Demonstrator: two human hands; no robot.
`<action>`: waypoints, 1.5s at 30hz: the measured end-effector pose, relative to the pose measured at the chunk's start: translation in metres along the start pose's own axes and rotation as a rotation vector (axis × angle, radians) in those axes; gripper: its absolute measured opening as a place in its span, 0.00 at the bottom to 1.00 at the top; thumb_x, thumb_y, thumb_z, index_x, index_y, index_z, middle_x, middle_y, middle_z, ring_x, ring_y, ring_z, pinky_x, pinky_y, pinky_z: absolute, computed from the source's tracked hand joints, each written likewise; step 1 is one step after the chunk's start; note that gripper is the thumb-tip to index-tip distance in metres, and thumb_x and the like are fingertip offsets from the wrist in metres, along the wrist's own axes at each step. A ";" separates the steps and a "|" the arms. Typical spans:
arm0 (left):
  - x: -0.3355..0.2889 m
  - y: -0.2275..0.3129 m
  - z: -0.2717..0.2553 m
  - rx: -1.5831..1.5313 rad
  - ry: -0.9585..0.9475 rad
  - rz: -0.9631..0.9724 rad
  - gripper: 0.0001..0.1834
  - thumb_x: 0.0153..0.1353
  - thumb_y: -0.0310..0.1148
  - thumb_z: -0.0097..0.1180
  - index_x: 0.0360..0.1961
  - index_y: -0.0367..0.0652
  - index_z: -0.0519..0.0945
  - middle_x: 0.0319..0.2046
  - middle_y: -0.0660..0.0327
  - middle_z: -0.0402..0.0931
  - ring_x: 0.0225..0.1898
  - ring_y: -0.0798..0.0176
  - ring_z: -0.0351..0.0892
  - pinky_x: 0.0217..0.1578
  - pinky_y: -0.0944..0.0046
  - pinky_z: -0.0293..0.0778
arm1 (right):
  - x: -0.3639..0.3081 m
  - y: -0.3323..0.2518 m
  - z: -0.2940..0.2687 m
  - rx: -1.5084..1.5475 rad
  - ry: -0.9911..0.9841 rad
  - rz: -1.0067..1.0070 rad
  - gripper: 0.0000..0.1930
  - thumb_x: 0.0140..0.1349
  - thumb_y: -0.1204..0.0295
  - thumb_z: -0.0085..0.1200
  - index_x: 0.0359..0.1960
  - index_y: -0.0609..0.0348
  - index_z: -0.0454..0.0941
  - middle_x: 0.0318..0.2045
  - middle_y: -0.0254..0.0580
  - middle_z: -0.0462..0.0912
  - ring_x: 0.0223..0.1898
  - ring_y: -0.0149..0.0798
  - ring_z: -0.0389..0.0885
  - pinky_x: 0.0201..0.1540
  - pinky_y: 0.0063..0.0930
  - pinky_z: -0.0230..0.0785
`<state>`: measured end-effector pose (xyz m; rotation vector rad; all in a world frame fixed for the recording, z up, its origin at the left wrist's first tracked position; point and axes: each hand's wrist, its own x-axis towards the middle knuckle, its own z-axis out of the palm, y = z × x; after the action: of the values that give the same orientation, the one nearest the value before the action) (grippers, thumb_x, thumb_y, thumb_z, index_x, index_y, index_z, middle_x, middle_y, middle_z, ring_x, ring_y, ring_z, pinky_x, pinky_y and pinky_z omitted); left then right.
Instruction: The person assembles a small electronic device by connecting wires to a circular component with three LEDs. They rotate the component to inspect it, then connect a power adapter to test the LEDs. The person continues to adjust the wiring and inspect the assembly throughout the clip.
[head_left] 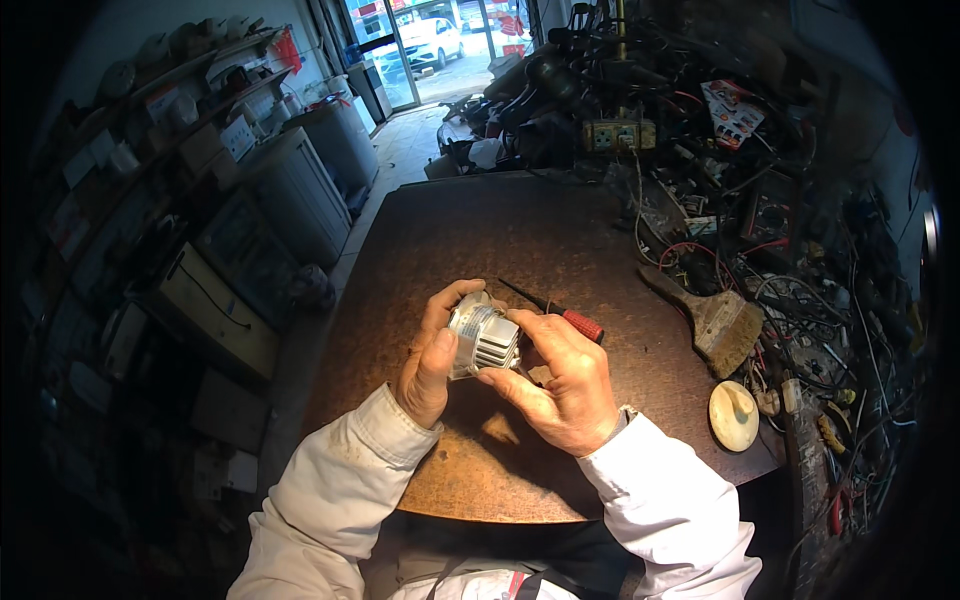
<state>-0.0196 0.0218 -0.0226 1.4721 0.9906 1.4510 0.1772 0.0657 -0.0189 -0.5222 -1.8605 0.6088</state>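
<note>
Between both hands, above the wooden table (pixel 440 225), is a silver metal housing (pixel 494 342) with ribbed fins and a round rim on its left side; what kind of device it is I cannot make out. My left hand (pixel 428 365) is closed around the rim side, thumb toward me. My right hand (pixel 565 380) grips the finned end between thumb and fingers, and these fingers hide part of that end. Just beyond my right hand lies a screwdriver (pixel 580 322) with a red and black handle, its shaft pointing to the far left.
On the table's right lie a wide wooden brush (pixel 715 320) and a round cream-coloured lid-like piece (pixel 734 416). Tangled cables, tools and a multimeter (pixel 768 215) crowd the right side. Cabinets (pixel 290 185) and loaded shelves line the left wall; a glass door stands at the back.
</note>
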 end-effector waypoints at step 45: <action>0.001 0.017 0.000 0.204 -0.003 -0.131 0.45 0.76 0.66 0.42 0.78 0.39 0.63 0.57 0.57 0.79 0.58 0.61 0.82 0.58 0.61 0.80 | 0.001 0.010 -0.006 0.206 -0.141 0.196 0.28 0.58 0.70 0.78 0.58 0.69 0.82 0.45 0.56 0.88 0.45 0.52 0.91 0.46 0.40 0.84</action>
<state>-0.0196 0.0171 -0.0058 1.5212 1.2394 1.2846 0.1832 0.0751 -0.0226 -0.5395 -1.8636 0.9784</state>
